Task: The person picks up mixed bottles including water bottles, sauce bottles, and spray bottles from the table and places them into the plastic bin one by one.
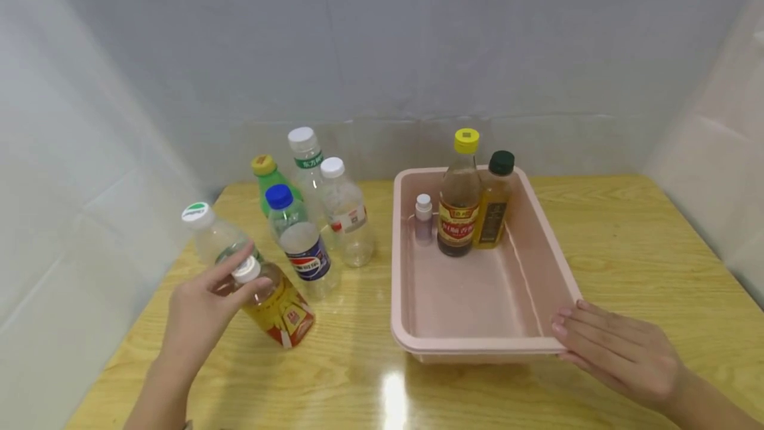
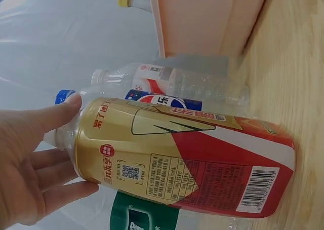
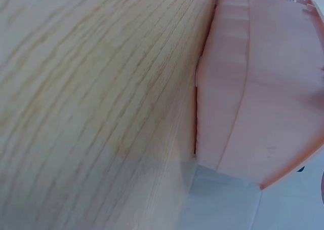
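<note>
My left hand (image 1: 199, 304) is around the white-capped neck of a yellow-and-red drink bottle (image 1: 283, 310), thumb and fingers spread apart on either side. In the left wrist view this bottle (image 2: 187, 159) stands on the table with its gold-and-red label facing the camera. A clear bottle with a white-and-green cap (image 1: 199, 216) stands just behind that hand, and a blue-capped Pepsi bottle (image 1: 307, 257) is to its right. With fingers straight, my right hand (image 1: 623, 354) rests against the near right corner of a pink plastic tub (image 1: 480, 344).
Inside the tub are a yellow-capped sauce bottle (image 1: 458, 217), a dark-capped oil bottle (image 1: 494, 204) and a small white-capped bottle (image 1: 424, 221). Left of the tub stand a green bottle (image 1: 277, 181) and clear white-capped bottles (image 1: 349, 217) on the wooden table (image 1: 633, 237).
</note>
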Available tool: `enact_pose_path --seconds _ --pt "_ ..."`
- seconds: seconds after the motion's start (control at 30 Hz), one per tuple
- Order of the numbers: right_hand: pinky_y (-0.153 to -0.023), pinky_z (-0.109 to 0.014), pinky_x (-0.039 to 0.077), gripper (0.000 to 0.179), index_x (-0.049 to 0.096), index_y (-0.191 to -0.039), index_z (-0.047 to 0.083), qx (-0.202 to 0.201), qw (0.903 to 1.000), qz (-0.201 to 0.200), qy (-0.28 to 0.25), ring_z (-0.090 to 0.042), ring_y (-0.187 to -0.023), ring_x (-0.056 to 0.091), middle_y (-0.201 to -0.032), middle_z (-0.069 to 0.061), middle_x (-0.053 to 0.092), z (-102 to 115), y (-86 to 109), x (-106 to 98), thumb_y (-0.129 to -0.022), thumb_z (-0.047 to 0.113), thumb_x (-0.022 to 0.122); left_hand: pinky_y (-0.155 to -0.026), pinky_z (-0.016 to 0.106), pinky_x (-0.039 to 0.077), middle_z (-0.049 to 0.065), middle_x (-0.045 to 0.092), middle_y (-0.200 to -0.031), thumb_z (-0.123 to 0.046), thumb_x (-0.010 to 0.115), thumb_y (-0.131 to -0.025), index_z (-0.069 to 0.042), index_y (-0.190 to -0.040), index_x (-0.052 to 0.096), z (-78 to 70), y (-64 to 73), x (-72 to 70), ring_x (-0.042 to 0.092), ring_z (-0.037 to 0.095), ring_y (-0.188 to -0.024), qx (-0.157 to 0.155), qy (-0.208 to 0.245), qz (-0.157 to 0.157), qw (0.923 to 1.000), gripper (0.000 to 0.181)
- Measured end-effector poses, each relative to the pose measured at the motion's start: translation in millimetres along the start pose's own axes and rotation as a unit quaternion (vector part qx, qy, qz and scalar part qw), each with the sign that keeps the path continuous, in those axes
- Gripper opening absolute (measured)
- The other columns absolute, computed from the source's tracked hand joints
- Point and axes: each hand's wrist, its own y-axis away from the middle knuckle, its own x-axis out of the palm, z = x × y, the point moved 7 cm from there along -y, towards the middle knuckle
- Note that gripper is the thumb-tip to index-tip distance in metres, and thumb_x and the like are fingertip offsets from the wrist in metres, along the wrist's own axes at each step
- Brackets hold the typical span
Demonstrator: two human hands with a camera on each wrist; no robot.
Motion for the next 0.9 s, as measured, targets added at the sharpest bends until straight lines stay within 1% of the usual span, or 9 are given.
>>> enact_pose_path --seconds 0.07,0.13,0.2,0.3,0.43,0.57,0.7,0.73,0.9 --pt "-0.091 -0.03 0.052 0.019 0.072 -0.096 -0.005 0.001 1.0 0.0 0.0 -0.025 -0.097 0.068 -0.095 -0.019 0.071 0 0.2 0 -0.09 0.011 0.064 -0.068 0.008 0.051 0.026 0.062 -0.116 -0.017 0.078 -0.078 -0.01 -0.127 0.06 -2.9 1.7 0.1 0.066 0.039 -0.095 0.02 -0.008 -0.006 0.9998 0.053" --pt "-0.091 -0.03 0.052 0.019 0.072 -0.095 -0.005 0.0 1.0 0.0 0.001 -0.025 -0.097 0.068 -0.095 -0.019 0.071 0 0.4 0 -0.09 0.011 0.064 -0.067 0.004 0.049 0.025 0.064 -0.113 -0.014 0.078 -0.078 -0.011 -0.126 0.061 -5.5 3.6 1.1 0.067 0.038 -0.093 0.037 -0.006 -0.01 0.9993 0.051" --pt "-0.091 -0.03 0.052 0.019 0.073 -0.095 -0.005 -0.002 1.0 -0.002 0.002 -0.025 -0.097 0.068 -0.094 -0.019 0.071 0 0.4 0 -0.09 0.011 0.064 -0.067 0.004 0.049 0.023 0.066 -0.112 -0.013 0.078 -0.077 -0.012 -0.125 0.062 -8.2 5.1 2.4 0.067 0.035 -0.092 0.05 -0.007 -0.01 0.9987 0.05" --pt "-0.091 -0.03 0.053 0.019 0.073 -0.095 -0.005 -0.003 1.0 -0.004 0.003 -0.025 -0.097 0.069 -0.094 -0.019 0.071 0 0.3 0 -0.09 0.011 0.064 -0.066 0.007 0.051 0.02 0.066 -0.113 -0.012 0.078 -0.076 -0.014 -0.124 0.063 -11.2 5.9 5.2 0.07 0.017 -0.087 0.058 0.004 -0.001 0.9983 0.051" --pt "-0.091 -0.03 0.053 0.019 0.073 -0.096 -0.005 -0.003 1.0 -0.003 0.005 -0.025 -0.097 0.069 -0.094 -0.019 0.071 0 0.6 0 -0.09 0.011 0.064 -0.067 0.013 0.054 0.019 0.066 -0.115 -0.015 0.077 -0.078 -0.013 -0.126 0.062 -12.4 4.6 9.5 0.062 -0.007 -0.082 0.05 0.018 0.032 0.9981 0.05" --pt "-0.091 -0.03 0.052 0.019 0.072 -0.097 -0.004 -0.001 1.0 0.0 0.007 -0.024 -0.098 0.068 -0.095 -0.019 0.071 1 1.3 0 -0.091 0.012 0.064 -0.068 0.017 0.055 0.019 0.065 -0.116 -0.018 0.075 -0.081 -0.013 -0.128 0.06 -13.8 1.4 14.6 0.062 -0.006 -0.082 0.037 0.043 0.065 0.9963 0.05" --pt "-0.092 -0.03 0.052 0.02 0.072 -0.098 -0.004 0.001 0.9999 0.006 0.01 -0.024 -0.098 0.068 -0.096 -0.018 0.071 1 2.4 -1 -0.091 0.012 0.064 -0.069 0.017 0.056 0.018 0.065 -0.116 -0.016 0.074 -0.081 -0.012 -0.128 0.059 -20.1 -1.5 17.1 0.063 -0.005 -0.084 0.045 0.064 0.07 0.9945 0.049" --pt "-0.092 -0.03 0.052 0.02 0.072 -0.098 -0.004 0.0 0.9999 0.006 0.011 -0.024 -0.098 0.068 -0.096 -0.018 0.071 1 2.7 -1 -0.091 0.012 0.063 -0.069 0.017 0.055 0.017 0.065 -0.116 -0.015 0.074 -0.081 -0.012 -0.128 0.059 -22.3 -2.1 17.1 0.063 -0.006 -0.084 0.05 0.068 0.067 0.9942 0.049" --pt "-0.092 -0.03 0.052 0.021 0.072 -0.098 -0.004 -0.005 0.9997 0.009 0.021 -0.023 -0.098 0.068 -0.096 -0.017 0.072 0 4.8 0 -0.091 0.013 0.063 -0.069 0.015 0.055 0.017 0.067 -0.111 -0.005 0.075 -0.078 -0.009 -0.126 0.06 -37.3 -4.8 14.9 0.064 -0.004 -0.082 0.101 0.086 0.043 0.9903 0.05"
